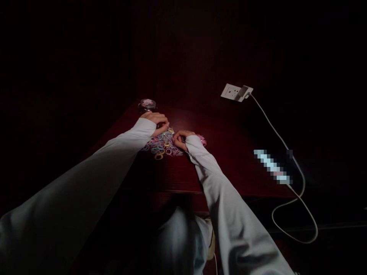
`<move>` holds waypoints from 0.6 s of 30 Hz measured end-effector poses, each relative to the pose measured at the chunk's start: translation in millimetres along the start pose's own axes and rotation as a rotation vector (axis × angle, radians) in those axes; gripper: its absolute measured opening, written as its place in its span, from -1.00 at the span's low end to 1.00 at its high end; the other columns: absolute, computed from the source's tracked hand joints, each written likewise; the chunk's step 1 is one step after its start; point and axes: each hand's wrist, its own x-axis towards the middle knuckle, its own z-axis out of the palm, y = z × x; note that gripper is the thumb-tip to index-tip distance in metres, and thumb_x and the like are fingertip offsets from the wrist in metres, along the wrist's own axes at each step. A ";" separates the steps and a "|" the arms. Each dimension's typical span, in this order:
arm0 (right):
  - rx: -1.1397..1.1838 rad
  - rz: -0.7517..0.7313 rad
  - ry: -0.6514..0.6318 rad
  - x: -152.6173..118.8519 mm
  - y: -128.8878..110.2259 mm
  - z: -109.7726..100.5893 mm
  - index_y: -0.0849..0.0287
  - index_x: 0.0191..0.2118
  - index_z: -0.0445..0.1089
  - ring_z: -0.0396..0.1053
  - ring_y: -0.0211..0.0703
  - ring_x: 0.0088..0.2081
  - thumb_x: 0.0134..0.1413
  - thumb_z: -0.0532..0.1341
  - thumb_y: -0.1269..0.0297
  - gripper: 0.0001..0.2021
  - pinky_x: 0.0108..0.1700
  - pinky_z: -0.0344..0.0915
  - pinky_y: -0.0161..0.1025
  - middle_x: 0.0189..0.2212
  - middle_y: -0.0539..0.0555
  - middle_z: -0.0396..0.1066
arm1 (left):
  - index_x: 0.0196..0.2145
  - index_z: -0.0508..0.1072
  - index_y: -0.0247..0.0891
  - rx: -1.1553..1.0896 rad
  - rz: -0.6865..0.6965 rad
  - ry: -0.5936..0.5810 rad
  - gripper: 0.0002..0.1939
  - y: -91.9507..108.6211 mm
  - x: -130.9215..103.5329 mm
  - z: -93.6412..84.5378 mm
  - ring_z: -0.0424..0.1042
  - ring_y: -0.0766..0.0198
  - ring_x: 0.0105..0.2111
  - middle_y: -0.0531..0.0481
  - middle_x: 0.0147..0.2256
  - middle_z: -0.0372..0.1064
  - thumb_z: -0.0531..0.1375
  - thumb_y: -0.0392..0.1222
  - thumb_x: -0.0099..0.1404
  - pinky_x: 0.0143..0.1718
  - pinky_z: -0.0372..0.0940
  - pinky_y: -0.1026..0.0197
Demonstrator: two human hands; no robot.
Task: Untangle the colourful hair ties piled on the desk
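Observation:
A pile of small coloured hair ties (162, 146) in purple, pink, yellow and blue lies on the dark red table (177, 177). My left hand (157, 120) is over the pile's far left side, its fingers curled down and pinched at the tips. At the right side of the pile, my right hand (182, 138) is closed too, thumb against the bent fingers. One yellow hair tie (171, 130) shows between the two hands. Whatever sits in either hand's fingertips is too small and dim to make out.
Behind my left hand stands a round clear container (147, 104) with a pink patterned top. A pink bundle (202, 140) lies just right of my right hand. A wall socket (231, 92) holds a charger, whose white cable (269, 121) loops down past a blurred-out device (272, 167) at the right.

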 end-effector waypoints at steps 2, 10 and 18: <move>-0.002 0.003 0.018 -0.2 -0.1 -0.2 0.11 -0.38 0.52 0.30 -0.24 -0.40 0.18 0.29 0.29 -0.88 -0.23 0.17 -0.30 -0.49 -0.08 0.41 | -0.27 0.62 -0.15 -0.007 0.004 0.018 -0.68 -1.6 -0.5 1.8 0.56 0.08 -0.16 -0.06 -0.28 0.61 0.11 0.01 0.45 -0.08 0.30 0.04; -0.021 0.022 -0.092 -4.0 -1.0 -0.9 0.10 -0.34 0.56 0.30 -0.27 -0.41 0.08 0.42 0.24 -0.91 -0.29 0.10 -0.33 -0.47 -0.10 0.45 | -0.26 0.62 -0.13 -0.055 0.037 -0.035 -0.63 -7.6 -0.4 1.7 0.55 0.09 -0.15 -0.07 -0.25 0.62 0.07 0.05 0.48 -0.06 0.29 0.04; 0.017 0.020 -0.050 0.9 1.2 -1.2 0.10 -0.36 0.55 0.30 -0.27 -0.41 0.09 0.34 0.33 -0.97 -0.26 0.14 -0.34 -0.49 -0.11 0.42 | -0.30 0.61 -0.13 -0.050 0.048 -0.029 -0.63 -3.7 0.7 0.8 0.54 0.12 -0.18 -0.04 -0.30 0.61 0.08 0.06 0.45 -0.12 0.28 0.09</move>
